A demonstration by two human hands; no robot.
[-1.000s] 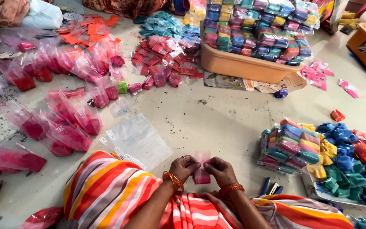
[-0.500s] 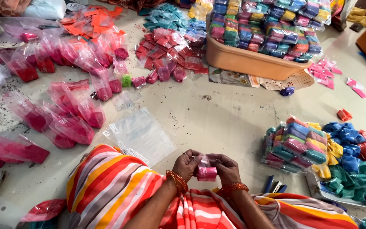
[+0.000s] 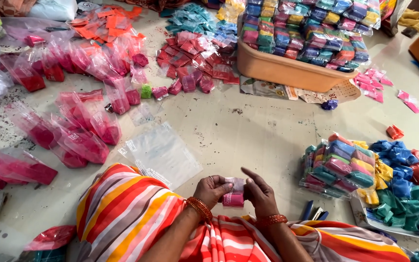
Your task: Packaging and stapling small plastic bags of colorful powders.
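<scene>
Pale floor [image 3: 248, 131] fills the view, dusty and marked with bits of colour. Both hands meet low in the middle, just above a striped orange and red lap [image 3: 136, 213]. Between them is a small pink packet [image 3: 233, 194], standing up tall, with its long side running from 12 o'clock to 6 o'clock. The left hand [image 3: 212, 190] sits at 9 o'clock from the packet, fingers curled tight and pinched on its edge. The right hand [image 3: 258, 192] sits at 3 o'clock, touching the other edge, with one finger pointing out toward 10 o'clock. Both hands are equally close to it. The top of the packet looks clear and empty, maybe folded, but it is too small to tell.

At 10 o'clock from the hands lies a flat clear bag [image 3: 163, 153]. Further left are many bags of pink powder [image 3: 81, 140]. At 3 o'clock sits a bundle of mixed colour packets [image 3: 340, 165]. At 1 o'clock, far off, a tan tub [image 3: 287, 73] holds more bundles.
</scene>
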